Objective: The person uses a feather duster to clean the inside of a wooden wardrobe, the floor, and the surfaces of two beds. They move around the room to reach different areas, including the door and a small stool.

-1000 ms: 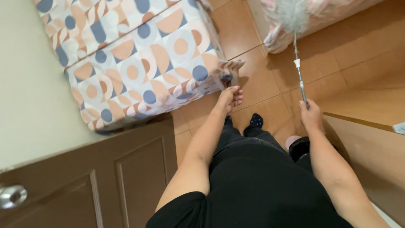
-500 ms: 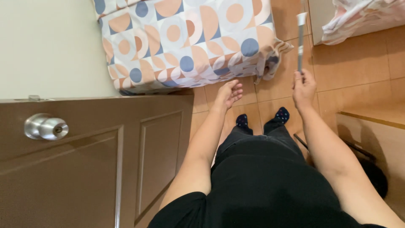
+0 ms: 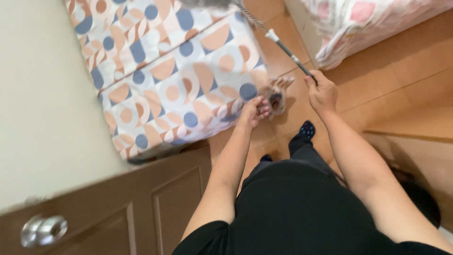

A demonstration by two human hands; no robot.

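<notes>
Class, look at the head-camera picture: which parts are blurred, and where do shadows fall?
Head view: motion blur smears the patterned mattress, the door knob and the duster rod in the right hand; the left hand is soft too; light is even, with a dim shadow at lower right.

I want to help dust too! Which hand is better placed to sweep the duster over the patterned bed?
Probably the right hand: it is shut around the duster handle, whose head reaches over the patterned bed. The left hand holds nothing, fingers loosely curled near the bed's corner.
</notes>
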